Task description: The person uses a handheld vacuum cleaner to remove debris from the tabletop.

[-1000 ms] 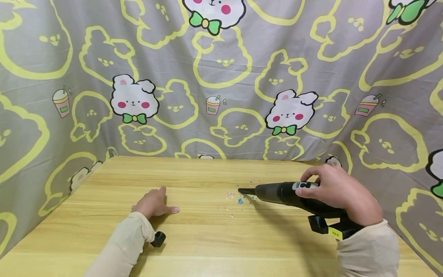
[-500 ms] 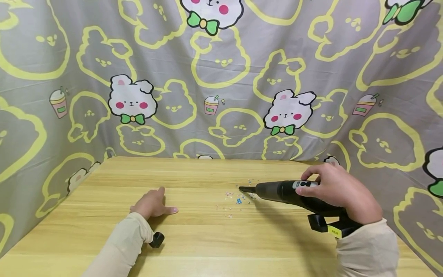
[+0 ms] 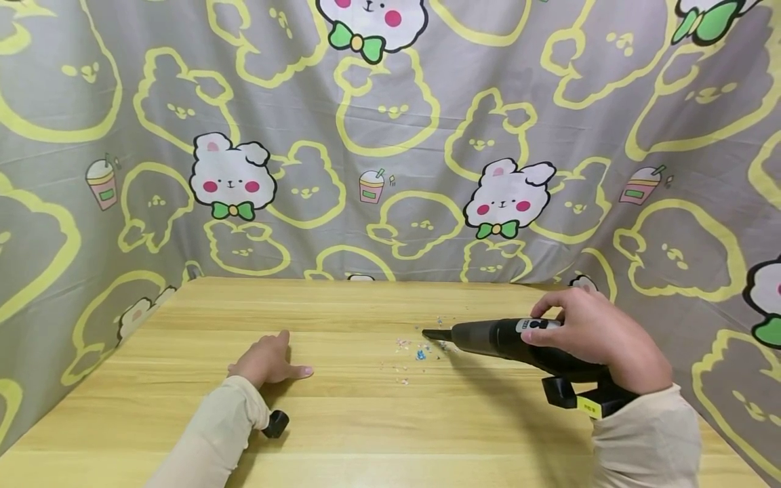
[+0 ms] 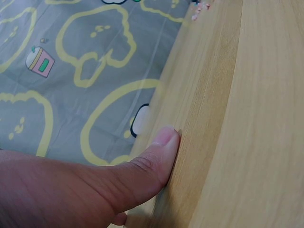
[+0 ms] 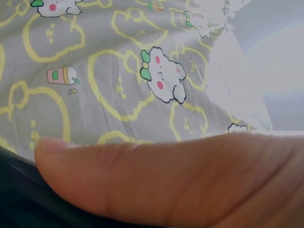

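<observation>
My right hand [image 3: 594,332] grips a black handheld vacuum cleaner [image 3: 500,339] from above, thumb along its side near a grey panel. Its narrow nozzle [image 3: 436,335] points left, just over small scraps [image 3: 421,354] of blue, pink and white scattered on the wooden table. In the right wrist view, the thumb [image 5: 118,178] lies along the dark body of the vacuum. My left hand [image 3: 265,359] rests on the table left of the scraps, thumb stretched out, holding nothing. The left wrist view shows that thumb [image 4: 152,166] touching the wood, with a few pink scraps at the top edge.
A grey curtain [image 3: 329,169] printed with yellow outlines and white rabbit heads hangs behind the wooden table [image 3: 342,434] and along both sides. Black camera mounts sit at both wrists, below beige sleeves [image 3: 213,434].
The whole head view has shifted very slightly. The nozzle has edged a little to the right relative to the scraps; both hands otherwise keep their places.
</observation>
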### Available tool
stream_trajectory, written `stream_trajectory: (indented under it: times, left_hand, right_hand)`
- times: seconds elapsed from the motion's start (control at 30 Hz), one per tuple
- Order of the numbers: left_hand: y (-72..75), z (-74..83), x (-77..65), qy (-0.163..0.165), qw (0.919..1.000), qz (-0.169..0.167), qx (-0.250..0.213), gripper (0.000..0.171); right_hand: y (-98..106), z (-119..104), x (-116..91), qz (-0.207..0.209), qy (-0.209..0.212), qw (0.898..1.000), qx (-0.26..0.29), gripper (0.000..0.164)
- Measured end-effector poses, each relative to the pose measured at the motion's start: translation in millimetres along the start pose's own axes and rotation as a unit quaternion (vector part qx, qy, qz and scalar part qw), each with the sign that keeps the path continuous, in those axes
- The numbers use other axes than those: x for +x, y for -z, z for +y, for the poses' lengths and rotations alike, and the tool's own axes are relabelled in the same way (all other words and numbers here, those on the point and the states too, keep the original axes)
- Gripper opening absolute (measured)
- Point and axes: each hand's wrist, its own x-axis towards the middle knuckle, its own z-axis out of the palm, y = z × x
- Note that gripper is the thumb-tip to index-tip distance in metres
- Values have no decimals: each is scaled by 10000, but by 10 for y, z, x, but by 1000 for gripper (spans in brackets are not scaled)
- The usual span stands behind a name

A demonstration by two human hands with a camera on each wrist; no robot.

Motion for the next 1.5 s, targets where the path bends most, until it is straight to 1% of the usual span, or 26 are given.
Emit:
stream_trajectory:
  times: [0.43,0.93,1.27,1.5]
  left_hand:
    - [-16,5,0,-45,10000,21,-4,113]
    - [11,6,0,-60,10000,23,44,113]
    - [10,4,-7,-42,10000,6,10,113]
    - [2,-4,-13,-37,10000,-5,-10,114]
  right_hand:
    - [-21,-37,4,91,42,9999,9,33]
    - [10,-22,-28,-28,-110,9999,18,38]
    - [-17,-49,-7,66,14,10000,14,35]
    - [-37,-69,13,145,24,9999,-45,33]
